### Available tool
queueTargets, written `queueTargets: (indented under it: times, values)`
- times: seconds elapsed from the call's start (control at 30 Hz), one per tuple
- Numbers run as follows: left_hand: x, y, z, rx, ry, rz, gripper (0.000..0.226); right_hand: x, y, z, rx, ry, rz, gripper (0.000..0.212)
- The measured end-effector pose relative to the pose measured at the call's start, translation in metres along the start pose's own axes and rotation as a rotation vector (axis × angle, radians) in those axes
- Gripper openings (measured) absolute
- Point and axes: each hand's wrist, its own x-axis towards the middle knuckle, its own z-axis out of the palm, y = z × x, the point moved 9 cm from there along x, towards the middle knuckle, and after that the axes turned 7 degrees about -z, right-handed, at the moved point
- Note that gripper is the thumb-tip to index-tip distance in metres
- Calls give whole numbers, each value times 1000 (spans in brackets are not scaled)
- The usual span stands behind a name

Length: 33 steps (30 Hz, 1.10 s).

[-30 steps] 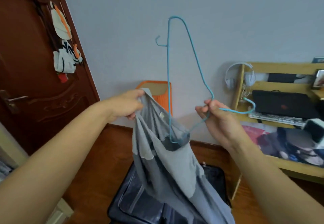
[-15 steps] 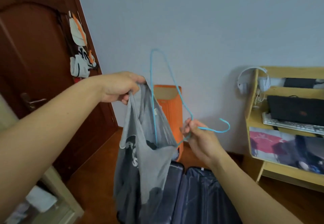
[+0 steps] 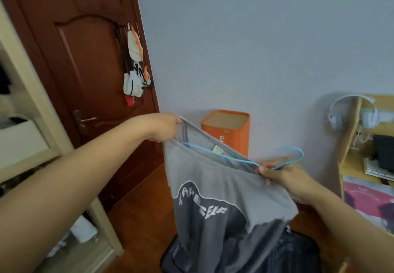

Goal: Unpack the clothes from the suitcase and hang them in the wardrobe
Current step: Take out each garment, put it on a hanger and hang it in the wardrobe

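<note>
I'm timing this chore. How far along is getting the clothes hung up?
Done: the grey T-shirt is out of the suitcase. In hand: the left hand grips its collar while the right hand holds the blue hanger, which is partly inside the neck opening. Left: seat the shirt and hang it in the wardrobe.

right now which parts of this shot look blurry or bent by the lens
Head view: the wardrobe frame and shelves at far left are smeared by motion blur; the door leans from wide-angle distortion; the grey t-shirt print and blue hanger between the left hand and right hand read fairly sharp; light is soft and even, with a faint shadow behind the headphones.
</note>
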Motion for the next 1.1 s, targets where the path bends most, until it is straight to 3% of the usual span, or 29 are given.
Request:
queueTargets:
  times: [0.07,0.2,0.27,0.37,0.4,0.5,0.53,0.63,0.77,0.9,1.0,1.1]
  values:
    - [-3,20,-3,-24,57,33,57,8,-10,12,-264,-114,-32,39]
    - [-19,72,2,17,13,158,48,27,-63,-8,-298,41,-64,22]
    - [-31,102,5,-1,-1,223,44,35,-88,-9,-350,-30,-52,18]
    - [-41,133,2,-299,17,289,34,33,-107,-12,-333,-96,-15,17]
    - [-42,140,-1,-380,82,359,29,30,-107,-21,-282,-75,2,16]
    - [-61,142,-20,-477,548,693,27,18,-110,-57,-172,-11,18,17]
    - [-61,139,-16,-466,596,734,32,14,-113,-68,-151,-7,13,17]
    - [-42,141,14,-320,464,713,31,8,-124,-89,-129,-18,-26,18]
    - [-30,133,9,-288,647,722,44,3,-121,-100,-160,21,-114,11]
    - [6,87,10,-329,631,569,38,-14,-64,-115,-403,46,-24,24]
    - [10,70,21,-325,612,612,33,-22,-53,-119,-506,173,-65,32]
    - [13,50,27,-299,601,588,36,-9,-51,-99,-502,142,-92,35]
